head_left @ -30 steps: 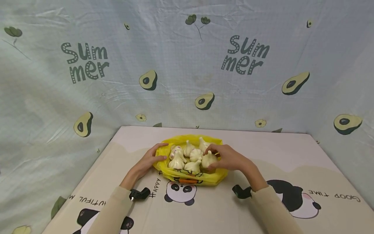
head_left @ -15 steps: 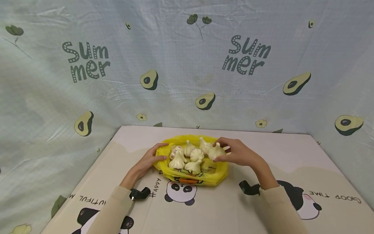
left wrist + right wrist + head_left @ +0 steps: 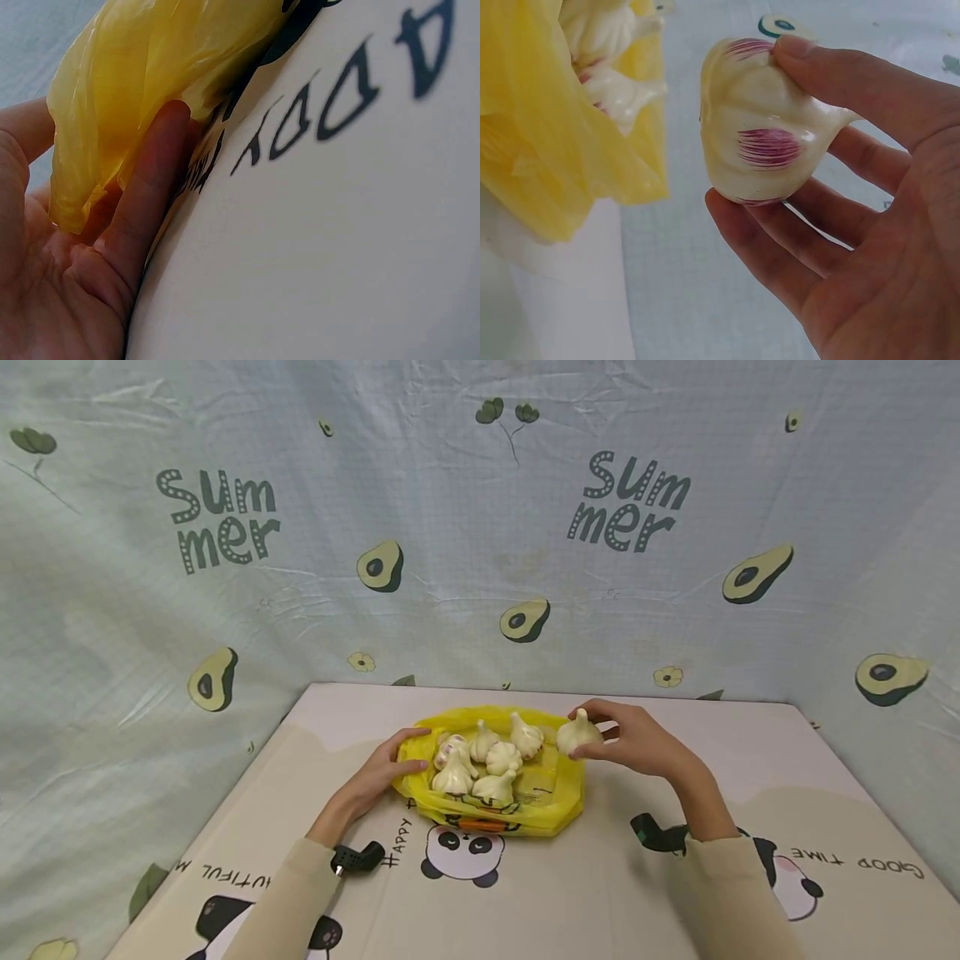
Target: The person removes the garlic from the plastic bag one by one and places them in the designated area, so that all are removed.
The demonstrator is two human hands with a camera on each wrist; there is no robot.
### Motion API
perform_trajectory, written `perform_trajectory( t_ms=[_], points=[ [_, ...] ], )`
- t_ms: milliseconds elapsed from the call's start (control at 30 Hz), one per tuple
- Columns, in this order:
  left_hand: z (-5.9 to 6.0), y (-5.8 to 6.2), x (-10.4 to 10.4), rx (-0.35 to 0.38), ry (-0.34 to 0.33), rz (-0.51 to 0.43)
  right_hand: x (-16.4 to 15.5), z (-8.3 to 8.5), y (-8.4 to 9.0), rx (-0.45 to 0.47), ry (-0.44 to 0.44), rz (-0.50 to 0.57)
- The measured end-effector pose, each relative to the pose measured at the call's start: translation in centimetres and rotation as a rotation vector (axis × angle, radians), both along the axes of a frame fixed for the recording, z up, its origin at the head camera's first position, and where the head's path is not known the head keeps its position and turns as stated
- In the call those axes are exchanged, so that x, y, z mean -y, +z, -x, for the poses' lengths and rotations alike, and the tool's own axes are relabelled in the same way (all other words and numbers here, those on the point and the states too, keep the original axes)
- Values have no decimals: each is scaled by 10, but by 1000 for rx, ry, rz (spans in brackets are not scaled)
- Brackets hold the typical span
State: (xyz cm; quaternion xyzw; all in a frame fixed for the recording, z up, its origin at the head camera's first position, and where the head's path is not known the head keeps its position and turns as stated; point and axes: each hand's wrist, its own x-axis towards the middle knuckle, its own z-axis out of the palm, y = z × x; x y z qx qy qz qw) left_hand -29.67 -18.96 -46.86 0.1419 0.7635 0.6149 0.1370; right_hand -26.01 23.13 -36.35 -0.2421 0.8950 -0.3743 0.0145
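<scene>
Just off the right end of the yellow bag (image 3: 551,818), we had it: one garlic bulb (image 3: 576,737), stem up, pinched by our right hand (image 3: 637,739) between thumb and fingertips! The bag lay to that hand's left, near the bulb but apart. Our left hand (image 3: 377,772), much farther from the bulb, rested, fingers extended, on the bag's opposite end, six other bulbs (image 3: 502,758) between.

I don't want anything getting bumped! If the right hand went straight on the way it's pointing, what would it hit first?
Probably the yellow bag, ahead of the right hand and the held garlic. Height is hard to judge, so it might pass over that and bump the nearest garlic inside.
</scene>
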Motion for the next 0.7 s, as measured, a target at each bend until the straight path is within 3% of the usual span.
perform_trajectory(
  t_ms=[700],
  points=[
    [-2,0,-1,26,9,-16,-20,3,-1,-6,-83,-6]
  ],
)
